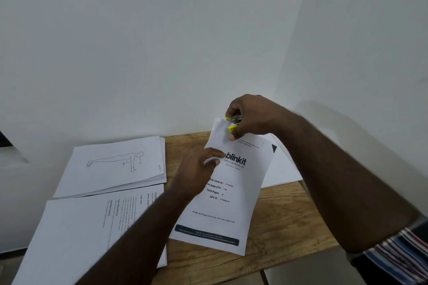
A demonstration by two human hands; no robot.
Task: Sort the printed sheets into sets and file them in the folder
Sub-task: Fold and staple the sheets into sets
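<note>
The right hand (251, 118) squeezes a small yellow stapler (233, 124) on the top corner of the blinkit sheets (222, 194). Just below, the left hand (196, 169) pinches their left edge.

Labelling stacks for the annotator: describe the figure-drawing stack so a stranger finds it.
On the brown wooden table, look to the far left corner by the white wall. The white paper stack with the line drawing lies there, behind the text-printed white paper stack. Its top sheet alone shows an outlined figure in a plank pose.
</note>
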